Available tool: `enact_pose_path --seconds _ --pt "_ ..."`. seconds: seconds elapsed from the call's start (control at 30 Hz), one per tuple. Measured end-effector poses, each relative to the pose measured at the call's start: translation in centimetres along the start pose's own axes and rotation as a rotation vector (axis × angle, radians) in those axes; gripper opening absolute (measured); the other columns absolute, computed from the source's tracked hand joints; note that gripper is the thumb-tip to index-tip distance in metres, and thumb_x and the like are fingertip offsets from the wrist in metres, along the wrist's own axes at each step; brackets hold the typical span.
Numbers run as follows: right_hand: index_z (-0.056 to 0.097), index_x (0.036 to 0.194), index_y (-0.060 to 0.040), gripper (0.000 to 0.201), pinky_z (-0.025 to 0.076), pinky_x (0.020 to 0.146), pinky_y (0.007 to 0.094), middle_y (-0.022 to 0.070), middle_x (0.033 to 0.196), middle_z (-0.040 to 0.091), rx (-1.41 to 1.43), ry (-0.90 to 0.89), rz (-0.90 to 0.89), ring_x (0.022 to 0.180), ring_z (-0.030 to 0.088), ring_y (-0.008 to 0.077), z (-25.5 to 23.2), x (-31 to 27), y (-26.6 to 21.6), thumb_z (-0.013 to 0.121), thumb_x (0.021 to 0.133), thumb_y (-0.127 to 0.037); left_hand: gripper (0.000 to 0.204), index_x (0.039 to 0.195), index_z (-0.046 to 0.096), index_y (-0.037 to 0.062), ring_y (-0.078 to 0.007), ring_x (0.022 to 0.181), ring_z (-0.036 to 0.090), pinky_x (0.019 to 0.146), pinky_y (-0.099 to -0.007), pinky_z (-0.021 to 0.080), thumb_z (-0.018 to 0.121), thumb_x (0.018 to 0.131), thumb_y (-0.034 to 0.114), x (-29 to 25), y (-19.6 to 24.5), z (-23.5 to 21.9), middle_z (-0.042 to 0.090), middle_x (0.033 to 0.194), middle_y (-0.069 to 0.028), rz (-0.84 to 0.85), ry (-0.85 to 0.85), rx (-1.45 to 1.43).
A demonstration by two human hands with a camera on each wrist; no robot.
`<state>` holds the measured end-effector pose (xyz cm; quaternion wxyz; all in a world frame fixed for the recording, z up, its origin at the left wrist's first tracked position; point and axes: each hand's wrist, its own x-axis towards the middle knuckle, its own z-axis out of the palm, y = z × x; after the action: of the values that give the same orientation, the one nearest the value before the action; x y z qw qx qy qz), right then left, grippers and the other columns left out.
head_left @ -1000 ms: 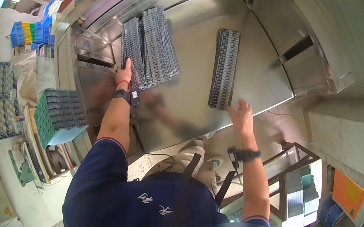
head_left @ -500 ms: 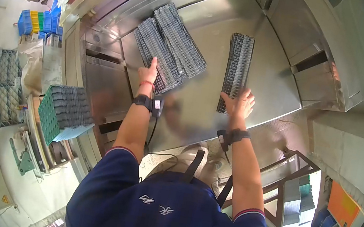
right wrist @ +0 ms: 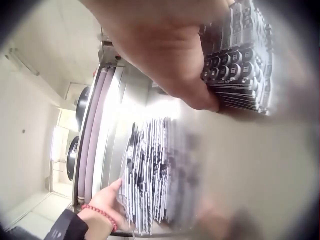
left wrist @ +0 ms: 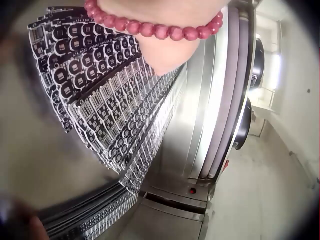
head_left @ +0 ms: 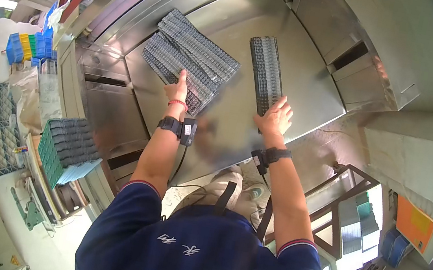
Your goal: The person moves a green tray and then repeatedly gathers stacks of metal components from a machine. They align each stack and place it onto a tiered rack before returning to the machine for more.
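Observation:
Two overlapping stacks of narrow printed circuit boards, a rear stack (head_left: 197,42) and a front stack (head_left: 161,59), lie fanned on a metal worktop (head_left: 218,126). My left hand (head_left: 176,93) holds the near end of the front stack, thumb raised along its side. The left wrist view shows the fanned boards (left wrist: 107,97) with rows of round black-and-white marks; the fingers are mostly hidden there. A third stack (head_left: 265,66) lies to the right, leaning slightly. My right hand (head_left: 274,119) grips its near end, and the right wrist view shows the thumb against the board edges (right wrist: 237,97).
Raised metal walls with a slot (head_left: 350,55) border the worktop. At left stand a green rack of dark boards (head_left: 71,139) and blue and yellow bins (head_left: 27,48). A brown frame (head_left: 332,211) stands at lower right. Cables hang from both wrist cameras.
The right hand has moved from beside the right stack onto its near end, and that stack now leans. The left stacks have turned, and the left hand has shifted toward their near end.

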<state>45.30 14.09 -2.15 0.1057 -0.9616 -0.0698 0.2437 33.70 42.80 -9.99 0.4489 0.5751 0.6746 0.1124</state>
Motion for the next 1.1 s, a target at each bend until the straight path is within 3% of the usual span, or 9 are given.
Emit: enact_pose_path --seconds 0.17,0.23,0.37,0.53,0.67,0.73,0.77,0.93,1.1 --pt "0.019 0.134 0.0008 0.106 0.041 0.089 0.0433 0.0143 0.119 0.039 -0.007 -0.015 0.007 0.111 0.041 0.0298 -0.8 -2.1 4.6 0.079 0.054 -0.033 0.087 0.125 0.029 -0.0123 -0.0386 0.118 0.034 0.100 -0.0448 0.029 0.063 0.075 0.050 -8.3 1.2 -1.5 0.035 0.128 -0.0278 0.561 0.512 0.366" --pt "0.020 0.133 0.0000 0.105 0.040 0.090 0.0431 0.0142 0.119 0.040 -0.023 0.037 -0.047 0.111 0.041 0.0301 0.2 -3.5 7.2 0.079 0.054 -0.034 0.068 0.124 0.034 -0.0067 -0.0381 0.115 0.037 0.096 -0.0474 0.033 0.066 0.078 0.033 -13.3 2.6 -2.2 0.037 0.125 -0.0248 1.122 0.434 0.271" --pt "0.020 0.134 -0.0004 0.106 0.038 0.091 0.0442 0.0163 0.116 0.041 0.081 0.024 -0.061 0.110 0.041 0.0319 1.0 -6.6 10.4 0.081 0.052 -0.029 0.056 0.120 0.040 -0.0033 -0.0382 0.114 0.040 0.096 -0.0447 0.035 0.066 0.076 0.021 -19.2 2.5 1.2 0.038 0.123 -0.0252 1.444 -0.325 0.301" --pt "0.020 0.134 0.0013 0.111 0.041 0.089 0.0437 0.0210 0.117 0.040 0.413 0.147 -0.118 0.103 0.047 0.0366 2.2 -7.2 14.6 0.084 0.051 -0.037 0.060 0.123 0.038 -0.0027 -0.0420 0.117 0.037 0.099 -0.0462 0.033 0.065 0.078 0.027 -20.9 5.1 10.4 0.036 0.129 -0.0268 1.495 -0.486 0.320" --pt "0.047 0.118 0.0060 0.079 0.047 0.079 0.0327 0.0195 0.100 0.060 0.967 -0.260 0.105 0.094 0.058 0.0243 4.1 -6.0 19.7 0.082 0.059 -0.034 0.065 0.126 0.038 -0.0022 -0.0406 0.117 0.039 0.099 -0.0444 0.034 0.057 0.082 0.042 -17.6 6.9 17.8 0.040 0.127 -0.0282 1.483 -0.308 0.487" --pt "0.052 0.113 0.0049 0.068 0.047 0.078 0.0326 0.0165 0.094 0.062 0.968 -0.313 0.063 0.087 0.060 0.0227 3.1 -6.9 18.8 0.080 0.061 -0.030 0.067 0.122 0.044 -0.0016 -0.0377 0.111 0.045 0.095 -0.0427 0.037 0.055 0.081 0.049 -17.2 8.0 18.9 0.048 0.120 -0.0255 1.080 -0.582 0.576" --pt "0.056 0.107 0.0037 0.058 0.047 0.076 0.0325 0.0136 0.088 0.064 0.963 -0.363 0.028 0.081 0.062 0.0212 2.2 -7.4 18.1 0.078 0.064 -0.027 0.063 0.116 0.050 -0.0011 -0.0347 0.105 0.050 0.092 -0.0424 0.040 0.056 0.080 0.051 -17.6 7.7 19.3 0.054 0.112 -0.0211 1.134 -0.449 0.629" --pt "0.055 0.104 0.0011 0.042 0.048 0.072 0.0379 0.0190 0.087 0.061 0.560 0.172 -0.230 0.080 0.059 0.0350 1.0 -9.9 15.6 0.070 0.068 -0.014 0.053 0.105 0.054 -0.0013 -0.0331 0.097 0.053 0.086 -0.0406 0.042 0.062 0.079 0.044 -17.2 7.1 17.1 0.056 0.106 -0.0215 1.056 -0.324 0.127" --pt "0.050 0.107 -0.0038 0.045 0.045 0.076 0.0373 0.0124 0.091 0.056 0.233 0.387 -0.308 0.086 0.055 0.0313 2.0 -9.8 15.2 0.068 0.067 -0.013 0.018 0.095 0.058 0.0034 -0.0208 0.085 0.059 0.077 -0.0342 0.046 0.061 0.082 0.016 -14.7 4.4 15.4 0.062 0.087 -0.0089 1.120 -0.308 -0.184"
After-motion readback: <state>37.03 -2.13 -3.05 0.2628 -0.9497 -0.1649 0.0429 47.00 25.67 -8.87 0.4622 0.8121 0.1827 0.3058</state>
